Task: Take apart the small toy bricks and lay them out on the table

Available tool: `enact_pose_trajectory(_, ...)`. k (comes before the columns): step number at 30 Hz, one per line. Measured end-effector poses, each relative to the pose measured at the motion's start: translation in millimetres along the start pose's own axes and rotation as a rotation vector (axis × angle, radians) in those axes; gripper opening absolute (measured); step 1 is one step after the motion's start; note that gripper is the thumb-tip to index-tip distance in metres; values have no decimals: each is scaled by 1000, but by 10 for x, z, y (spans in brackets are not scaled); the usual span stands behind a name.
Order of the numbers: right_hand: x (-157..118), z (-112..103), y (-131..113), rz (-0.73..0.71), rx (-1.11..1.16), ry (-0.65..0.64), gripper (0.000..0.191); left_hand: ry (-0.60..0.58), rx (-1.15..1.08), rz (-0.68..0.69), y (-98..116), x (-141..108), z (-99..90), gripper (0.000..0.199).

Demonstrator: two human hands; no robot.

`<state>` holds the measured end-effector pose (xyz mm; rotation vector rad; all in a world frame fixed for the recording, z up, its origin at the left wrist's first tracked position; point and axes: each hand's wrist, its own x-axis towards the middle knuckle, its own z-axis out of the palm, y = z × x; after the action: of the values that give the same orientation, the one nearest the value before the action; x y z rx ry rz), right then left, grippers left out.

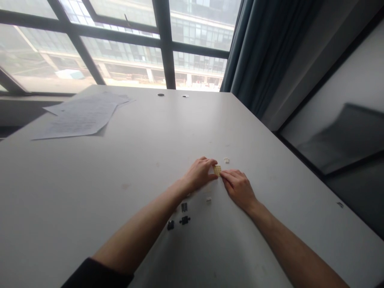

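Note:
A small pale-yellow studded building-block plate [217,170] is gripped at its left side between the thumb and fingers of my left hand [201,172]. My right hand [238,186] meets the plate's lower right edge with its fingertips pressed together. Whether a smaller piece is also between those right fingertips is hidden. Just beyond the plate lie small cream pieces [226,160]. Nearer to me, a small white piece [209,200] lies between my forearms. Beside my left forearm are a dark block piece [184,207], a black piece with side knobs [185,220] and another black piece [171,225].
The white table [144,160] reaches to the window. Printed sheets [87,114] lie at its far left. Two round cable holes, one dark [161,95] and one lighter [185,96], sit near the far edge. A small dark object [340,204] lies at the right edge, below a dark curtain [264,48].

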<state>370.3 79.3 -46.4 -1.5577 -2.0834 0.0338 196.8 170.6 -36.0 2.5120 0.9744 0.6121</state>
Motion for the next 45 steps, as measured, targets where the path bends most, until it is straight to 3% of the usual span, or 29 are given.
enact_pose_trajectory(4,-6,-1,16,2,20,2,27,4,-31,-22,12,6,-93,44)
enact_pose_trajectory(9,-31,-17,45,33,72,84,26,91,-61,-127,-212,-203,-525,46)
enact_pose_trajectory(12,-55,-31,48,13,81,141,25,213,-96,-176,-430,-602,-837,39)
enact_pose_trajectory(15,-69,-52,-5,-25,101,173,23,301,-61,-267,-575,-1139,-1026,35)
enact_pose_trajectory(18,-23,-67,-157,-99,163,118,22,281,-18,-358,-628,-1608,-1045,33)
enact_pose_trajectory(21,124,-36,-404,-198,237,-41,28,309,6,-356,-640,-1860,-976,29)
enact_pose_trajectory(25,407,112,-768,-343,267,-208,39,327,43,-314,-643,-1919,-921,26)
enact_pose_trajectory(31,624,328,-1072,-469,191,-327,31,317,68,-226,-606,-1914,-929,21)
enact_pose_trajectory(40,634,445,-1093,-489,224,-321,21,334,61,-185,-576,-1903,-944,21)
enact_pose_trajectory(45,615,187,-859,-417,295,-201,23,345,71,-191,-594,-1913,-945,21)
